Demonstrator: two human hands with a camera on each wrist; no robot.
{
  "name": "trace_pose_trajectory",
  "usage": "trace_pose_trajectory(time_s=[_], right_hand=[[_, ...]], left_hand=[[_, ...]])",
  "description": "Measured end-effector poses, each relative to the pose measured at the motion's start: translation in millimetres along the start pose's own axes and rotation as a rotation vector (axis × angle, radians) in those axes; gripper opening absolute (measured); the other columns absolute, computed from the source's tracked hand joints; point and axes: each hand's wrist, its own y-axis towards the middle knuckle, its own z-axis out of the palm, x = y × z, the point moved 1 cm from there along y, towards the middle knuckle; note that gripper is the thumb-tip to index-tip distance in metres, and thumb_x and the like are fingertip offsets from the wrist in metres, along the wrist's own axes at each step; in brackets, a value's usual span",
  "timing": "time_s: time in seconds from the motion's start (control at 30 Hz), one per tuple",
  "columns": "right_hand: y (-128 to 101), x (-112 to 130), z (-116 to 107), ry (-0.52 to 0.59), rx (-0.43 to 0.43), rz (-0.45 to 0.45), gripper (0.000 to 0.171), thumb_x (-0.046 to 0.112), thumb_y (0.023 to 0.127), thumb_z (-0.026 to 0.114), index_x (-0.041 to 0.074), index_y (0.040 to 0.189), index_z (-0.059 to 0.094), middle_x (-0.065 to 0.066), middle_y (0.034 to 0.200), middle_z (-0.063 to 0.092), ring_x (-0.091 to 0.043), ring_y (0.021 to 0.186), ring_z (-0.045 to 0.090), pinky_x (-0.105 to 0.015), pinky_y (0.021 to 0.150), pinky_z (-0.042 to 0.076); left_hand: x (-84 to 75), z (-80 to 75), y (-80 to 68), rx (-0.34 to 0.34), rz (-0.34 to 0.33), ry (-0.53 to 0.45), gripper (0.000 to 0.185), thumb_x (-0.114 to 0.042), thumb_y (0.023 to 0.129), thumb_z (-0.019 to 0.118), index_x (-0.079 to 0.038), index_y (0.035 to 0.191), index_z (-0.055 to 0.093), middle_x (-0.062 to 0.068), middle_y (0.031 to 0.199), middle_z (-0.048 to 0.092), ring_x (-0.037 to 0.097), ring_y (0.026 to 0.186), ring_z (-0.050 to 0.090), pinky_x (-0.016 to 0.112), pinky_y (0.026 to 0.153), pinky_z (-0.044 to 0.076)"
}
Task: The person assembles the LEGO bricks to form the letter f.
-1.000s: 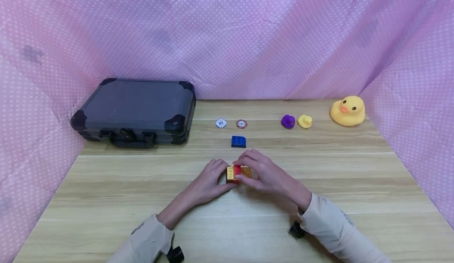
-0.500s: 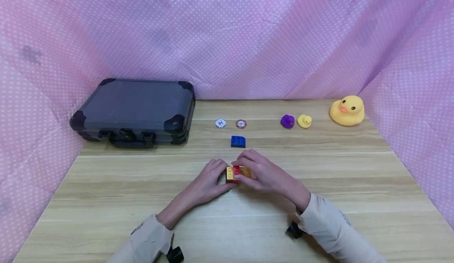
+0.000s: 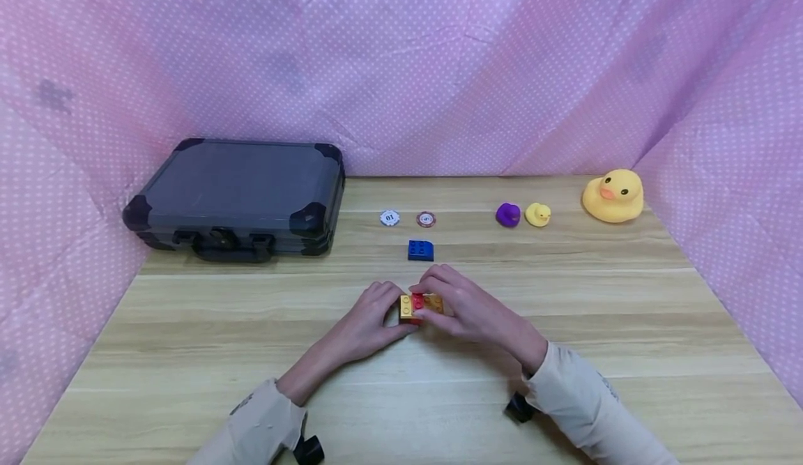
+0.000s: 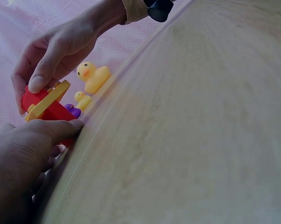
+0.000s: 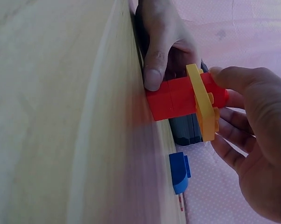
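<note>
A small stack of toy bricks stands on the wooden table [image 3: 188, 353]: red bricks [image 5: 178, 98] below and a flat yellow plate [image 3: 410, 306] on top, with a red piece [image 3: 419, 300] above it. My left hand [image 3: 370, 318] grips the stack's left end, thumb against the red base [image 4: 40, 108]. My right hand [image 3: 461, 305] pinches the stack's right end and top, thumb [image 5: 234, 77] on the upper red piece. A blue brick [image 3: 421, 249] lies just beyond the hands.
A dark hard case [image 3: 238, 196] lies at the back left. A white chip [image 3: 389, 217] and a red chip [image 3: 426, 219] lie behind the blue brick. A purple duck [image 3: 507, 215], a small yellow duck [image 3: 538, 214] and a big yellow duck [image 3: 613, 195] stand back right. Pink dotted cloth [image 3: 401, 67] walls the table.
</note>
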Motion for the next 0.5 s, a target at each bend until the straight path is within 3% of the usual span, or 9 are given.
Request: trace_pose_trajectory(time_s=[0.5], right_hand=[[-0.4, -5.0, 4.7, 0.069, -0.019, 0.041, 0.035, 0.018, 0.091, 0.081, 0.005, 0.121, 0.068, -0.002, 0.120, 0.063, -0.017, 0.114, 0.057, -0.040, 0.100, 0.051]], left_hand=[[-1.1, -0.2, -0.3, -0.002, -0.016, 0.000, 0.037, -0.032, 0.091, 0.082, -0.015, 0.118, 0.065, -0.002, 0.116, 0.062, 0.018, 0.108, 0.051, 0.042, 0.095, 0.046]])
